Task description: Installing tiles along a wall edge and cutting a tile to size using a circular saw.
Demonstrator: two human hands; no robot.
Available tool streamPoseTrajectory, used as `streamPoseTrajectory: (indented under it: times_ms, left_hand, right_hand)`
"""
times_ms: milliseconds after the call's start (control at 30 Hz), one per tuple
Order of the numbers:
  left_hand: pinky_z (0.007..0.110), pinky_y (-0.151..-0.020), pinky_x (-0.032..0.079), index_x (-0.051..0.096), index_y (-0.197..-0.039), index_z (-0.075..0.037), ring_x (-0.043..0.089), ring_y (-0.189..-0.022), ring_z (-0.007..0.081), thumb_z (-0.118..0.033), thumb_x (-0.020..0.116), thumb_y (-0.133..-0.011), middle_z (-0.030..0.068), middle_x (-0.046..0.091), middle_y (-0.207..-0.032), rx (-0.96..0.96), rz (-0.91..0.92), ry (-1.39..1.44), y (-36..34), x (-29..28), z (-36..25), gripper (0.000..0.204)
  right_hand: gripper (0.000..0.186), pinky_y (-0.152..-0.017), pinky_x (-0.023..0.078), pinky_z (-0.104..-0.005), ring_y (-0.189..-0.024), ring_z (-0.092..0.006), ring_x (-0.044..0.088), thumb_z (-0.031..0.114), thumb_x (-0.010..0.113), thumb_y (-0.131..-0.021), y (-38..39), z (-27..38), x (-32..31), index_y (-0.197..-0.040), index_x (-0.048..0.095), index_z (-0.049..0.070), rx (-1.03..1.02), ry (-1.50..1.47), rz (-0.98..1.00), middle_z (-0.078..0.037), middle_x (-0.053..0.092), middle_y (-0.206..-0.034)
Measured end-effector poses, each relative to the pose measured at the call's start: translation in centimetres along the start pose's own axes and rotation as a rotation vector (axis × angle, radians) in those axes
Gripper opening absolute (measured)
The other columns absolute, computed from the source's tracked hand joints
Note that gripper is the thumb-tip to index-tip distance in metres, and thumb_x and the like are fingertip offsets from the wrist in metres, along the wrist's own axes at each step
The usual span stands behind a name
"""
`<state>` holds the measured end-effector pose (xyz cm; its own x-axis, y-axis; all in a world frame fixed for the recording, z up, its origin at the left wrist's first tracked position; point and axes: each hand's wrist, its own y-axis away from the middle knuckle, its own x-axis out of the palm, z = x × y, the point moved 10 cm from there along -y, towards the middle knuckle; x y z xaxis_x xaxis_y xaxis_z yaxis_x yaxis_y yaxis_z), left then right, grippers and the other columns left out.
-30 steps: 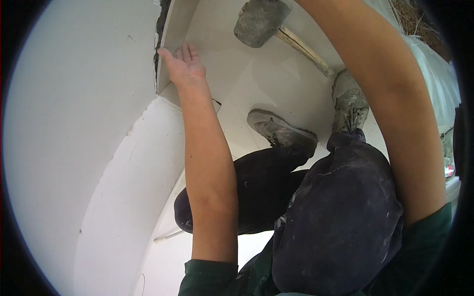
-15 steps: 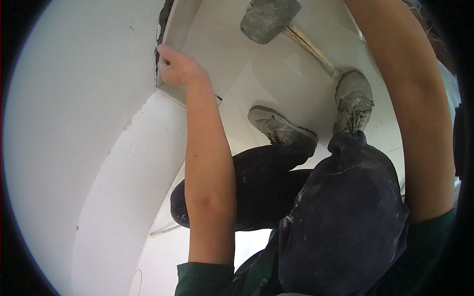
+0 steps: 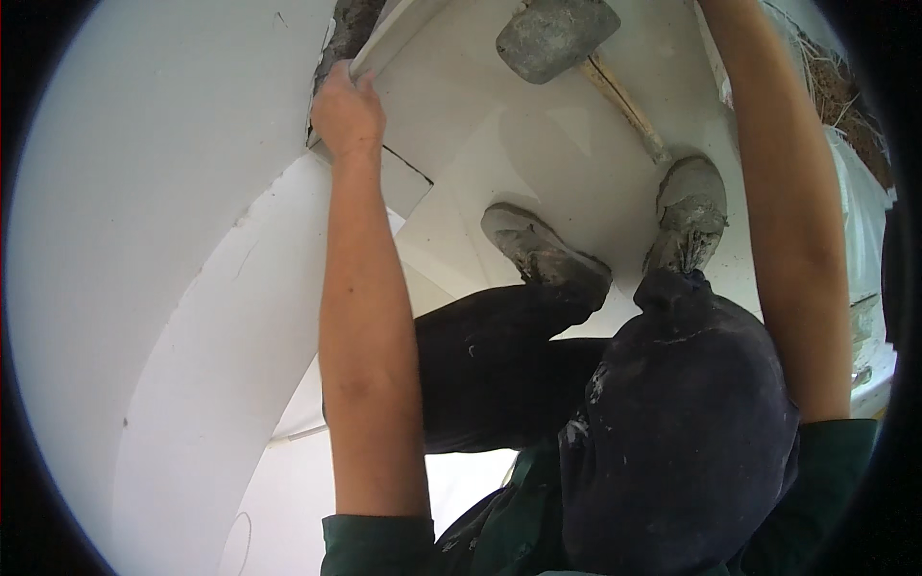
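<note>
Well, the left hand pinches one end of the pale strip; the right hand's grip, unseen, I can't tell.

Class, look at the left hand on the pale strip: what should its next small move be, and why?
Probably ease the pale strip slightly farther from the white wall: the left hand grips its near end, and a dark, rough gap shows between strip and wall.
</note>
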<state>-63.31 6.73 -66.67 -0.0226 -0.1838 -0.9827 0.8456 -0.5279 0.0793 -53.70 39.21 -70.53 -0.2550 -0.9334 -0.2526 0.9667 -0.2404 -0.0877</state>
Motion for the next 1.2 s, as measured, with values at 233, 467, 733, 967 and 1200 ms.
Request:
streamPoseTrajectory:
  times_ms: [233,467,733,967,1200]
  left_hand:
    - [0.047,-0.076,0.052,0.068,-0.107,-0.004,0.067,-0.086,0.0399,-0.030,0.071,-0.084,0.0198,0.070,-0.091,0.048,0.090,-0.046,-0.3,0.3,0.4,0.035]
    - [0.046,-0.071,0.052,0.069,-0.102,-0.010,0.067,-0.080,0.0367,-0.023,0.072,-0.083,0.0162,0.070,-0.084,0.054,0.053,-0.014,0.6,-0.1,-0.1,0.023]
    - [0.045,-0.067,0.053,0.069,-0.097,-0.009,0.069,-0.078,0.0330,-0.021,0.072,-0.083,0.0114,0.071,-0.085,0.025,0.106,-0.006,0.2,0.0,-0.2,0.019]
    - [0.045,-0.066,0.053,0.069,-0.094,-0.008,0.069,-0.077,0.0332,-0.022,0.069,-0.085,0.0130,0.070,-0.081,0.004,0.123,-0.006,-0.3,0.3,0.4,0.017]
    - [0.046,-0.066,0.053,0.068,-0.091,-0.008,0.068,-0.078,0.0346,-0.020,0.063,-0.088,0.0139,0.070,-0.082,0.026,0.127,-0.025,-1.2,0.5,1.6,0.013]
  right_hand:
    - [0.018,-0.067,0.048,-0.0267,-0.074,-0.0107,0.057,0.016,0.076,-0.084,0.6,0.0,0.7,-0.086,0.064,0.003,0.014,-0.209,0.013,-0.001,0.063,-0.080]
    - [0.019,-0.073,0.049,-0.0266,-0.082,-0.0110,0.060,0.014,0.076,-0.085,2.8,0.0,-0.2,-0.091,0.063,0.003,0.188,0.118,0.012,-0.003,0.065,-0.089]
    - [0.015,-0.078,0.052,-0.0284,-0.085,-0.0125,0.062,0.011,0.074,-0.087,2.1,1.1,0.1,-0.092,0.063,0.003,0.073,-0.060,0.018,-0.004,0.066,-0.091]
    - [0.017,-0.076,0.052,-0.0287,-0.085,-0.0121,0.062,0.012,0.075,-0.086,0.6,0.9,-0.1,-0.092,0.062,0.002,0.087,0.037,0.053,-0.004,0.066,-0.091]
    - [0.027,-0.091,0.048,-0.0381,-0.099,-0.0234,0.063,0.019,0.074,-0.085,-2.2,9.0,6.5,-0.108,0.066,0.008,-0.408,0.272,0.158,-0.011,0.068,-0.106]
